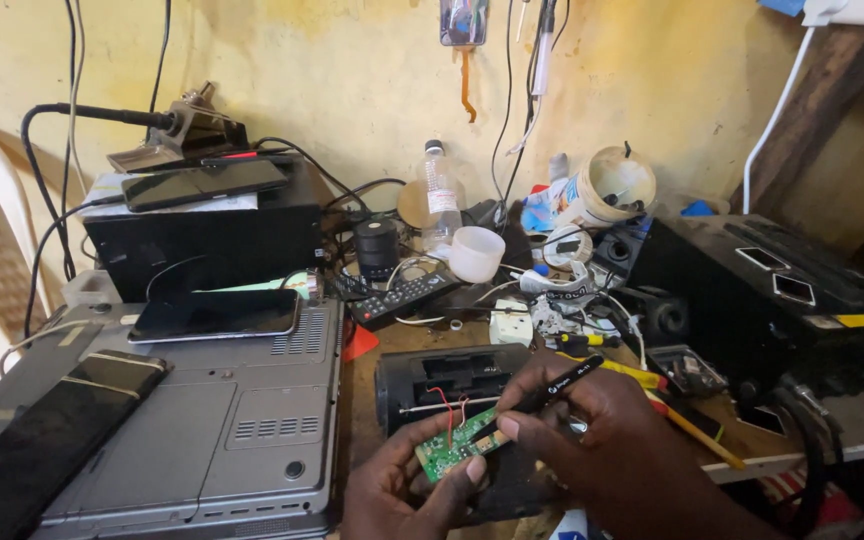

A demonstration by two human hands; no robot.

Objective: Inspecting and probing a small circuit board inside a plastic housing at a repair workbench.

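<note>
Nearby, speaker shell point(452, 385) behind circuit board point(455, 444).

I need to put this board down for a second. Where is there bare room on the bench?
Little room. Barest is the grey laptop underside, between the phone at its back and the strapped phone at its left. The wood between the remote and black speaker shell is a narrow strip. Behind, around the bottle and cup, is crowded.

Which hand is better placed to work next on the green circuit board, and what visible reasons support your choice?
The right hand. It already grips the black tool, tip at the green circuit board. The left hand is busy holding that board from below, steadying it.
</note>
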